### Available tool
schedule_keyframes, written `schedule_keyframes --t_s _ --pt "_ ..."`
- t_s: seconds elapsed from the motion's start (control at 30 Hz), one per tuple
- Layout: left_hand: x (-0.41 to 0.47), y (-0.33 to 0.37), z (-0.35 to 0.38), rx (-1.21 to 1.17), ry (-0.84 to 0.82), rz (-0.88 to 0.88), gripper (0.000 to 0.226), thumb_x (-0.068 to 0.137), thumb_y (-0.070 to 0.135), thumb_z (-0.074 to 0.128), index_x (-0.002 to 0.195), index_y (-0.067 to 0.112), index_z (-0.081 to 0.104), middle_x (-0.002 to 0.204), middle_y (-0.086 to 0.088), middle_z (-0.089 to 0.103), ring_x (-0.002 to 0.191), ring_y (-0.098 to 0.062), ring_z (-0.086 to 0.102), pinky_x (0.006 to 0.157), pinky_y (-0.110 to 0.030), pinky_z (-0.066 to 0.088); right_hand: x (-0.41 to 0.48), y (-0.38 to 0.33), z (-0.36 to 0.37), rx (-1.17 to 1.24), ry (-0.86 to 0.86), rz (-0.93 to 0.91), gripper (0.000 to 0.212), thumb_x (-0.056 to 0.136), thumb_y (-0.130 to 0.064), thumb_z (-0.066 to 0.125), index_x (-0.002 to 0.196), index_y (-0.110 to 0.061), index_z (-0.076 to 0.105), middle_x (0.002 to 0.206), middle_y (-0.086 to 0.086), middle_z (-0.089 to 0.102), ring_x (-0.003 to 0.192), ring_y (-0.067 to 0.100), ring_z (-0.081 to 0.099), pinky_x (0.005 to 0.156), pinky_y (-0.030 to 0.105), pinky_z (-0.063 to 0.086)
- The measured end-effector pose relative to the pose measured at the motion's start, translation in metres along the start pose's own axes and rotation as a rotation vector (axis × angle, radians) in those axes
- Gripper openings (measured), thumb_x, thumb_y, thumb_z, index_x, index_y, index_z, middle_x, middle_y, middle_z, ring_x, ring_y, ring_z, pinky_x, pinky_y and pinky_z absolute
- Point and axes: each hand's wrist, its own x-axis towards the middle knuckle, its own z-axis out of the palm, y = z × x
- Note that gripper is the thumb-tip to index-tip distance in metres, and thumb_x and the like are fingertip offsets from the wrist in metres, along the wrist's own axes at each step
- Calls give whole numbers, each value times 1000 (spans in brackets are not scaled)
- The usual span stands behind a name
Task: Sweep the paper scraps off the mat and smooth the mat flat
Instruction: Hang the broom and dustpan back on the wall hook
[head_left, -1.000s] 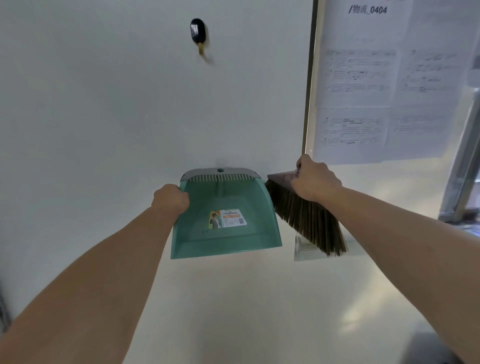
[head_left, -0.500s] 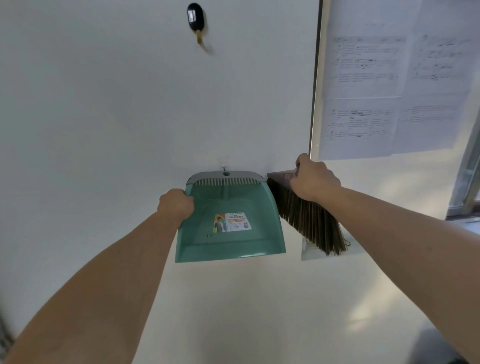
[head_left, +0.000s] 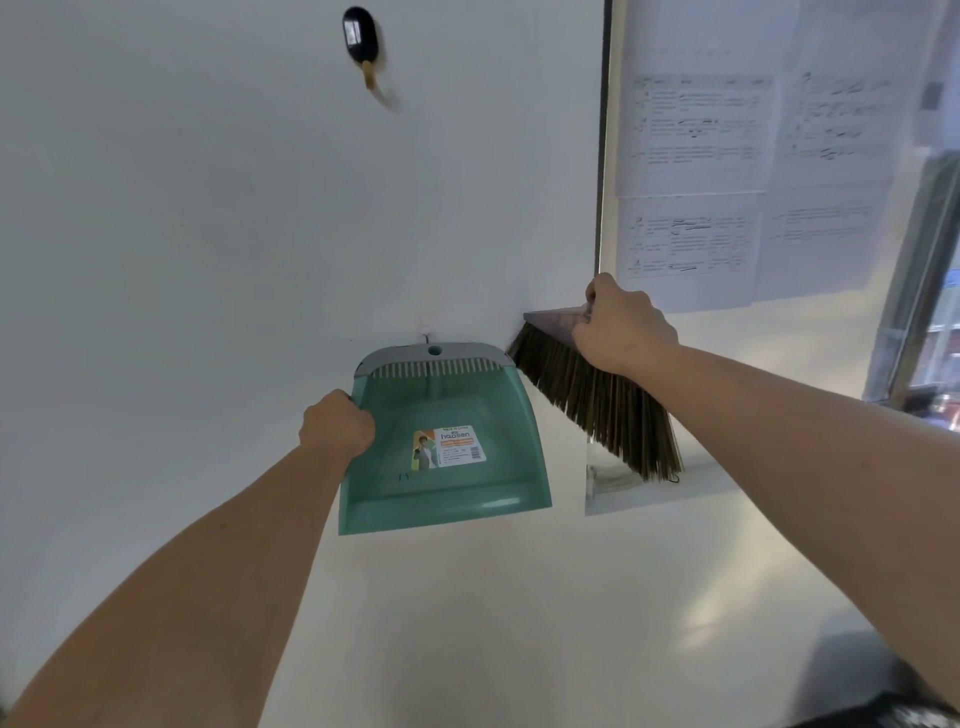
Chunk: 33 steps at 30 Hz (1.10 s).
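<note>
While both arms reach up to the white wall (head_left: 208, 260), neither the mat nor any paper scraps are in view; their location cannot be told from this view. Only the tools are in hand.

Left hand (head_left: 336, 423): fingers curled shut around the left rim of the green dustpan (head_left: 447, 447). The pan lies flat against the wall, grey comb edge up, open lip down. The hole in its top edge sits just below a small wall hook (head_left: 427, 339); whether the hook is engaged cannot be told.

Right hand (head_left: 621, 327): clamped on the head of the broom (head_left: 597, 395), at the block above the bristles. The block runs roughly level; the bristles fan downward and to the right. The broom's handle is not visible.

Key relation: the pan and broom sit side by side, the pan to the left, the bristle tips nearly touching the pan's upper right corner. Each hand holds its own tool, so neither must cross over.

Judgement: a tool-handling step at the wall, with sweeping and smoothing not visible here. Likely risk: bristles snagging the pan's rim if both tools move together.

Also on the wall: a black oval hook (head_left: 359, 34) higher up and printed sheets (head_left: 727, 156) to the right.
</note>
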Motion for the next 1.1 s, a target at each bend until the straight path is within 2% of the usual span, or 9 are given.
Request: schedule_keyframes --t_s 0.2,0.37,0.47,0.57,0.7,0.77,0.87,0.97,1.1 --pt "-5 2 -5 35 -10 14 33 92 17 50 121 1 50 97 -14 53 84 -29 54 70 -37 53 2 -9 -18 19 69 -48 37 96 -31 52 129 -16 42 111 9 52 88 23 48 72 33 40" --pt "-8 6 -12 8 6 15 43 94 15 50 132 0 40 119 -21 55 93 -32 55 69 -36 47 1 -23 -34 60 131 -104 36 97 -32 51 129 -17 42 109 7 52 87 23 50 72 34 43" --pt "-8 12 -20 -56 73 68 53 95 17 51 142 1 34 131 -23 51 114 -36 53 78 -37 44 -1 -32 -43 120 163 -163 38 97 -30 50 133 -19 41 107 4 49 90 23 51 76 35 46" --pt "-9 23 -32 -140 177 194 59 95 23 54 147 7 32 144 -20 43 128 -36 46 98 -41 41 -1 -40 -49 213 152 -241 41 96 -24 51 135 -18 40 106 2 50 90 22 54 80 35 51" --pt "-16 45 -58 -217 276 333 59 96 24 54 149 18 30 150 -11 37 132 -31 44 101 -38 40 1 -53 -49 247 92 -352 46 96 -17 52 140 -20 38 113 8 54 81 17 53 64 24 45" --pt "-14 53 -74 -235 306 442 59 96 24 53 150 21 30 152 -9 35 135 -27 40 106 -37 35 3 -61 -47 251 42 -407 48 97 -18 52 142 -22 37 123 10 55 86 19 54 59 16 39" --pt "-6 60 -99 -193 302 600 57 98 21 52 150 24 31 153 -5 34 140 -22 34 112 -35 27 9 -73 -40 240 -33 -495 49 99 -22 53 144 -25 35 135 13 54 94 21 55 65 18 39" --pt "7 70 -120 -62 256 711 55 98 20 52 150 24 34 153 -4 37 141 -22 32 113 -34 24 18 -83 -31 262 -96 -548 50 99 -25 54 145 -28 34 141 12 52 101 20 55 79 24 40" --pt "25 77 -137 122 143 747 58 96 26 55 149 27 34 147 -3 44 135 -24 39 113 -43 31 36 -93 -20 306 -136 -609 52 99 -25 54 147 -31 32 146 10 49 114 23 55 86 26 36"
